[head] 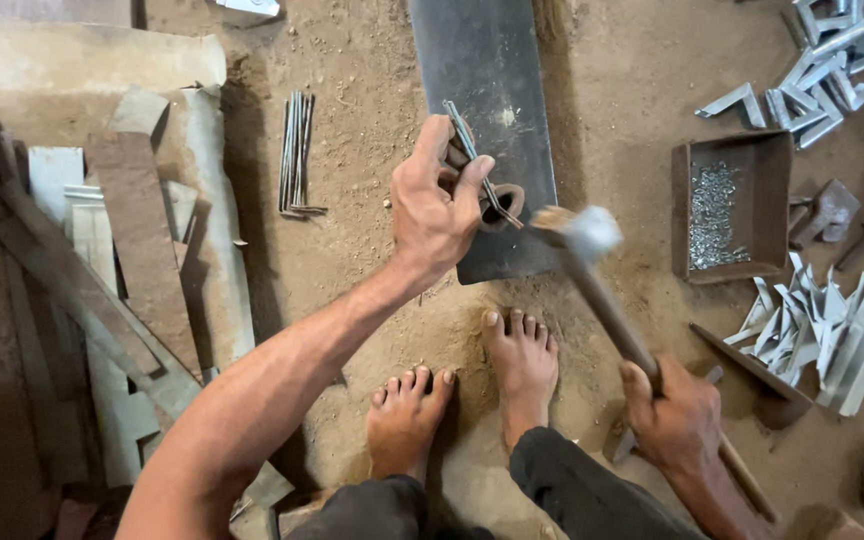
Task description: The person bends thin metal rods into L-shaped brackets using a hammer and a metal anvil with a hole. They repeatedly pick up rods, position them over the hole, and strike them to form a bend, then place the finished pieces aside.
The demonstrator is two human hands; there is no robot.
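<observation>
My left hand (pixel 434 198) grips a thin metal rod (pixel 474 152) and holds it over a short rusty pipe ring (pixel 505 206) that rests on the near end of a dark steel plate (pixel 482 70). My right hand (pixel 674 418) is closed around the wooden handle of a hammer (pixel 592 270). The hammer's head, blurred by motion, hangs just right of the ring at the plate's corner. My two bare feet (pixel 472 385) stand on the sandy floor below the plate.
A rusty metal tray (pixel 752 170) with small silvery bits sits to the right. Piles of bent bright metal pieces (pixel 802 320) lie around it. A bundle of thin rods (pixel 295 155) lies left of the plate. Stone slabs and metal strips (pixel 102 260) are stacked at the left.
</observation>
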